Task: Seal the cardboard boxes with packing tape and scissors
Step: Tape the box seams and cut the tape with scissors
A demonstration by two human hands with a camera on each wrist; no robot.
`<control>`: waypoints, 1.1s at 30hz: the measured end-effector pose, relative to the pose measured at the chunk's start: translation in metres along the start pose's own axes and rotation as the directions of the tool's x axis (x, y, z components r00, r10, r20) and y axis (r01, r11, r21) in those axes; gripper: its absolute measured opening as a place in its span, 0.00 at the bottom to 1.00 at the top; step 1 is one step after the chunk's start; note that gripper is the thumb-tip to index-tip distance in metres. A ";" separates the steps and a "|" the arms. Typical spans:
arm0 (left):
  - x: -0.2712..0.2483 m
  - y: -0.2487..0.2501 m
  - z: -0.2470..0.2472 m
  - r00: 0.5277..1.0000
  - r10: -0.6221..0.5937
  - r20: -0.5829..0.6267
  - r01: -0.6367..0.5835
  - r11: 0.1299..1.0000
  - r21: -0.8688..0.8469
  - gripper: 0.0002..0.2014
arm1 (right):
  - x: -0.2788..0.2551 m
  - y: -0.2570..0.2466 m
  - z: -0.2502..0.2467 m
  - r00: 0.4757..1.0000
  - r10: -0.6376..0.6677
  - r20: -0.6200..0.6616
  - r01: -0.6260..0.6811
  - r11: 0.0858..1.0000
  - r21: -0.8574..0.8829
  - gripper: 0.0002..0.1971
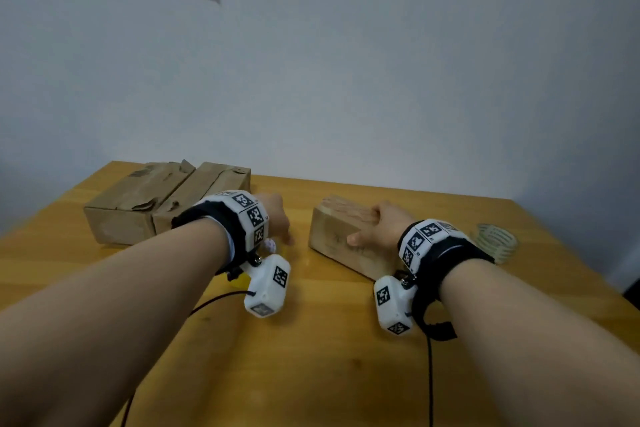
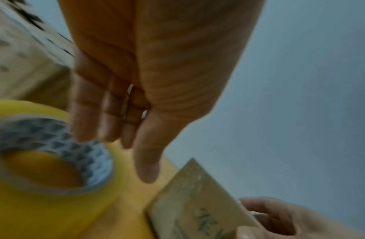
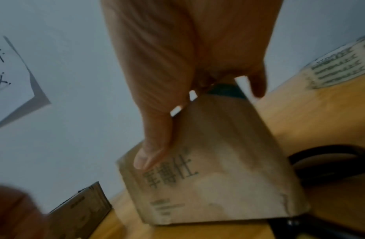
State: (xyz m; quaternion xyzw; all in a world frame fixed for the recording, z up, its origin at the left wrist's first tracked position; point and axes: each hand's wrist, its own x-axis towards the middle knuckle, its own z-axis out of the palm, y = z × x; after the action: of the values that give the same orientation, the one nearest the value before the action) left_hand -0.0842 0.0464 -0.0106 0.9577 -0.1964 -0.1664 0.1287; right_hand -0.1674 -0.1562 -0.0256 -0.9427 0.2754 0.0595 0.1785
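A small cardboard box [image 1: 341, 251] with printed characters [image 3: 218, 161] lies in the middle of the wooden table. My right hand [image 1: 374, 222] rests on it, fingers flat across the top and thumb [image 3: 155, 145] against the near side. To its left my left hand [image 1: 277, 218] hovers with relaxed, straight fingers [image 2: 108, 122] just over a yellow roll of packing tape [image 2: 54, 161] and holds nothing. That roll is mostly hidden behind my wrist in the head view. Black scissor handles [image 3: 324, 163] lie just right of the box.
Two more cardboard boxes [image 1: 138, 204] [image 1: 204, 194] lie side by side at the back left, their tops creased. A second, clear printed tape roll [image 1: 497, 241] sits at the right. Table [image 1: 329, 374] runs to a wall; cables trail off my wrists.
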 end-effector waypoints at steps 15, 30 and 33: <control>0.052 0.009 0.018 0.996 0.084 0.027 -0.075 0.971 -0.228 0.36 | 0.069 -0.054 0.020 0.997 -0.034 -0.062 0.038 0.997 0.067 0.40; 0.072 0.002 0.016 0.985 0.108 0.134 -0.076 0.971 -0.229 0.37 | 0.074 -0.077 0.028 0.983 -0.181 0.030 0.183 0.959 -0.215 0.20; 0.072 0.002 0.017 0.985 0.105 0.139 -0.068 0.965 -0.252 0.40 | 0.081 -0.039 0.014 0.996 -0.080 -0.036 0.068 0.964 -0.256 0.31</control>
State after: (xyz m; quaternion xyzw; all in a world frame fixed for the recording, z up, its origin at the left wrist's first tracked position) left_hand -0.0292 0.0114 -0.0449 0.9094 -0.2252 -0.2559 0.2383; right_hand -0.0781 -0.1605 -0.0441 -0.9685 0.2343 0.0658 0.0520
